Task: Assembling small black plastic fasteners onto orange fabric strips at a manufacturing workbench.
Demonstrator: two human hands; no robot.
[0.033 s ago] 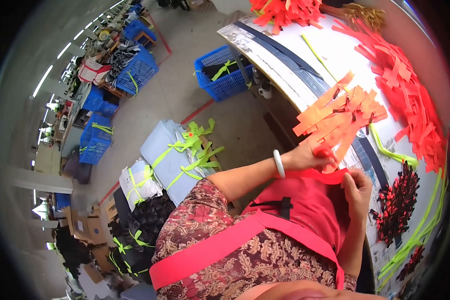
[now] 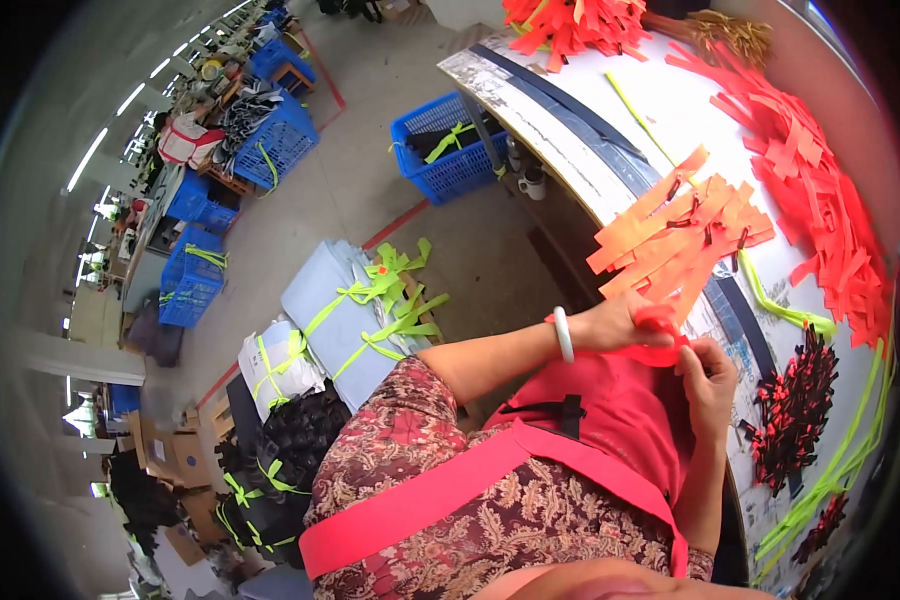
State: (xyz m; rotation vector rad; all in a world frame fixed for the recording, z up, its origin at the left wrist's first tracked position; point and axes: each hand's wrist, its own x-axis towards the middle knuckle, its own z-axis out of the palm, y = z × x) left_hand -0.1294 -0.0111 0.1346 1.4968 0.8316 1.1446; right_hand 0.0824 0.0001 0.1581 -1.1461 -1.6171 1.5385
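A red fabric strip (image 2: pixel 658 352) is bent into a loop between my two hands, in front of the red apron at the table's near edge. My left hand (image 2: pixel 610 322), with a pale bangle (image 2: pixel 563 334) on its wrist, is closed on the strip. Close to its right, my right hand (image 2: pixel 708 378) pinches the same strip between thumb and fingertips. Just beyond my hands, a pile of orange strips (image 2: pixel 660 245) with small dark pieces on them lies on the table. To the right sits a heap of small black-and-red pieces (image 2: pixel 795 405).
Long red strips (image 2: pixel 805 170) lie along the table's far right side, with another red bundle (image 2: pixel 575 30) at the back. Yellow-green strips (image 2: pixel 835 470) lie at right. A blue basket (image 2: pixel 445 150) stands on the floor. Tied pale-blue bundles (image 2: pixel 320 290) are at my left.
My hands have come closer together. The red strip, stretched nearly straight between them before, now curves up into a loop. The piles on the table look the same.
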